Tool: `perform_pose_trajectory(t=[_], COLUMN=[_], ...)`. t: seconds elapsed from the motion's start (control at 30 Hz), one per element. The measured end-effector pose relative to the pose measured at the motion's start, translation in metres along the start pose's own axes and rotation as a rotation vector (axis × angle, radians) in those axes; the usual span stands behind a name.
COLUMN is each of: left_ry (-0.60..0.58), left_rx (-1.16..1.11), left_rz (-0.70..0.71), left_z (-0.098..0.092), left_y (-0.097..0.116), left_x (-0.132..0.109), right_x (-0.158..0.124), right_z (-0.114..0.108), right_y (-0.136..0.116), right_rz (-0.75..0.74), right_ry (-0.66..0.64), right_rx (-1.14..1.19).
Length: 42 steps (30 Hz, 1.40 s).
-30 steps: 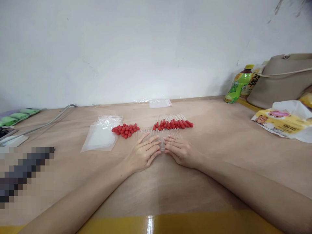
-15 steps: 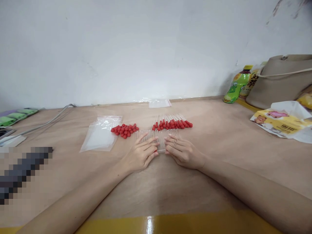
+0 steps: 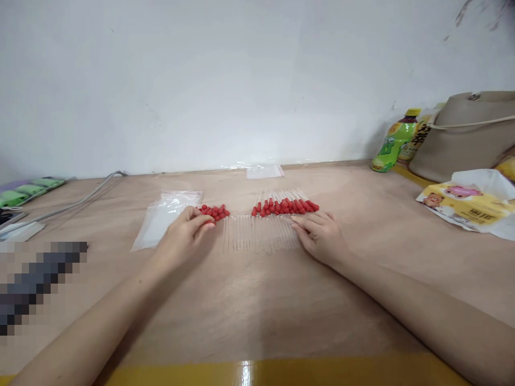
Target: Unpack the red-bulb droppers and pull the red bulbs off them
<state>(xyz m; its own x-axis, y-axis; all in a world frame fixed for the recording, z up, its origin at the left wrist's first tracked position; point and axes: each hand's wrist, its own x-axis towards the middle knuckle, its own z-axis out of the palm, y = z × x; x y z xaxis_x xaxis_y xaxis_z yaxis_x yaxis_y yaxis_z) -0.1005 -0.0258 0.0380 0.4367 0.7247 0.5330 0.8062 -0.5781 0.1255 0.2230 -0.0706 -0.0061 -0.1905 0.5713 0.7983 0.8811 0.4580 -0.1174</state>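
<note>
My left hand (image 3: 185, 233) is at the pile of red rubber dropper bulbs (image 3: 219, 213), thumb and forefinger pinched at a bulb on its near edge. Clear glass dropper tubes (image 3: 245, 233) lie side by side in a row in front of me. At the right end of this row is my right hand (image 3: 322, 236), its thumb and fingertips closed on the upper end of a glass tube. Just behind the row lie several droppers with red bulbs fitted (image 3: 285, 206), their glass stems pointing to the wall.
Clear plastic bags (image 3: 155, 228) lie left of the bulbs, and another small bag (image 3: 264, 171) lies near the wall. A green bottle (image 3: 396, 140), a beige bag (image 3: 462, 134) and a yellow tissue pack (image 3: 462, 201) stand or lie at right. A grey cable (image 3: 86, 197) runs along the left.
Both hands have moved apart, off the middle of the tube row. The left went left and up to the loose bulbs; the right slid to the row's right end.
</note>
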Motion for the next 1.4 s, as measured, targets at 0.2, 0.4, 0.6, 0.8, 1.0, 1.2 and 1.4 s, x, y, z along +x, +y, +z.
perform_pose_trajectory(t=[0.2,0.4,0.6,0.8,1.0,1.2,1.4], left_ry=[-0.185,-0.237,-0.139,-0.141,0.008,0.045,-0.108], left_rx=[0.118,0.08,-0.01,-0.128,0.059,0.053,-0.009], left_rz=[-0.412,-0.617,-0.582,-0.639,-0.532,-0.173,0.061], left_z=[-0.023,-0.014,-0.001,-0.003,-0.009,0.003,0.041], left_y=[-0.04,-0.043,-0.045,-0.043,-0.028,0.019,0.053], left_x=[0.0,0.002,0.0,0.001,0.004,0.013,0.051], right_x=[-0.001,0.0,-0.001,0.0,0.001,0.0,-0.001], right_z=[0.006,0.006,0.007,0.005,0.001,0.006,0.008], right_y=[0.003,0.002,-0.003,-0.004,-0.002,0.002,0.005], right_rz=[0.053,-0.016,-0.069,-0.067,-0.037,0.076,0.143], right_ry=[-0.001,-0.013,-0.07,-0.154,-0.224,-0.14,-0.105], right_rx=[-0.071,-0.128,-0.149,-0.079,-0.029,0.024,0.06])
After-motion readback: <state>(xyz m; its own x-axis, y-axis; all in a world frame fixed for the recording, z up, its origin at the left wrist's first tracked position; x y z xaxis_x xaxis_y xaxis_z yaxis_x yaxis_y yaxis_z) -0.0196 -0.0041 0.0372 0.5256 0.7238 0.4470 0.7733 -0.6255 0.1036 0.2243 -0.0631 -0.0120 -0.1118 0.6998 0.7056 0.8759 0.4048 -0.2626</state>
